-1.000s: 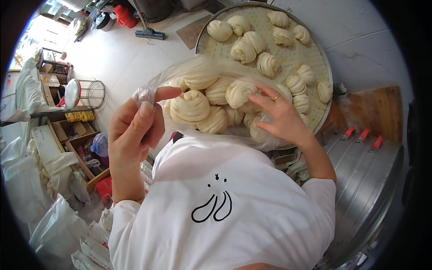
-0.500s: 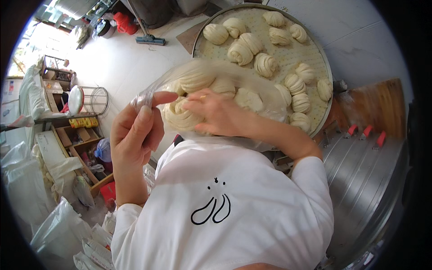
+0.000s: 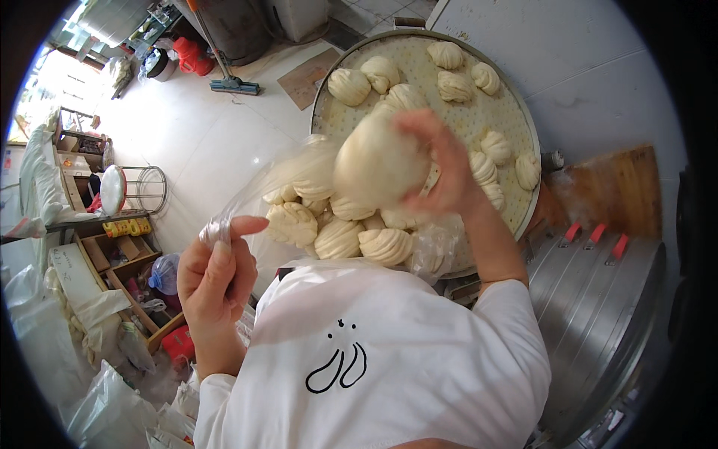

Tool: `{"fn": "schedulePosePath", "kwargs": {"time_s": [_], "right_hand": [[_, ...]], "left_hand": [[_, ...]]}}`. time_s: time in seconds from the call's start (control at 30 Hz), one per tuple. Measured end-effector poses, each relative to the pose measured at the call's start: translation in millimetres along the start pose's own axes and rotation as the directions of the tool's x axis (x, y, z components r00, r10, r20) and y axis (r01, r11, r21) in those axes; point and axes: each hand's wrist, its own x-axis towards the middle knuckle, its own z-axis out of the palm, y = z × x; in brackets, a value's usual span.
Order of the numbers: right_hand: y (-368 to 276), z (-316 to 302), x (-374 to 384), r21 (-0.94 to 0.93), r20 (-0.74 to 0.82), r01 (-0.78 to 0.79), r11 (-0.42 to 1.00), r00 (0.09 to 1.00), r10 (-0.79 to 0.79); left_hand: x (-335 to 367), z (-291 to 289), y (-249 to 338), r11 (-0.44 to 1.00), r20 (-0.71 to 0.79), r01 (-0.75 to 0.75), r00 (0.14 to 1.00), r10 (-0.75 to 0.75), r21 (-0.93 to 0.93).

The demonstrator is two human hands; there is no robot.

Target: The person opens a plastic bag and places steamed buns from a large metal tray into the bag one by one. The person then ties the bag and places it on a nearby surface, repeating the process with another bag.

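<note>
The left hand's (image 3: 215, 278) grip pinches a clear plastic bag (image 3: 253, 191) of twisted buns (image 3: 340, 239), while the right hand's (image 3: 452, 170) grip clasps a blurred bun (image 3: 374, 165) near the round tray (image 3: 502, 112).

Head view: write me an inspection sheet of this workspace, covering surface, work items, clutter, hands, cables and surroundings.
Surface: large round tray with a dotted yellowish base; twisted buns spread on it.
Work items: clear plastic bag with several buns inside.
Clutter: wide-headed floor mop, red jug and, at lower left, plastic bags.
Hands: left hand pinches the bag's gathered edge; right hand grips a pale bun, blurred, above the bag.
Cables: nothing seen.
Surroundings: pale tiled floor; at right, wooden board and ridged silver metal panel with red tabs.
</note>
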Motion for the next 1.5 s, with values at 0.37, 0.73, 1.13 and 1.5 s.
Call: {"fn": "schedulePosePath", "kwargs": {"time_s": [0.37,0.73,1.13,1.5], "right_hand": [[217.0,-22.5,28.5,-0.579,-0.191,-0.347,0.738,0.938,0.291],[269.6,74.8,103.1,-0.699,0.005,-0.365,0.616,0.858,0.514],[-6.6,6.3,23.4,0.366,0.445,-0.101,0.925,0.892,-0.079],[-46.8,-16.9,-138.1,-0.505,-0.075,-0.719,0.477,0.587,0.806]], "left_hand": [[14.1,2.6,-3.3,0.999,-0.039,0.017,0.999,-0.018,-0.045],[9.3,15.2,-1.8,1.0,-0.137,0.004,0.991,-0.003,0.006],[36.8,12.3,5.7,0.998,0.027,0.069,0.997,-0.069,0.008],[24.8,-15.2,26.5,0.999,0.196,0.011,0.981,-0.003,-0.043]]}}
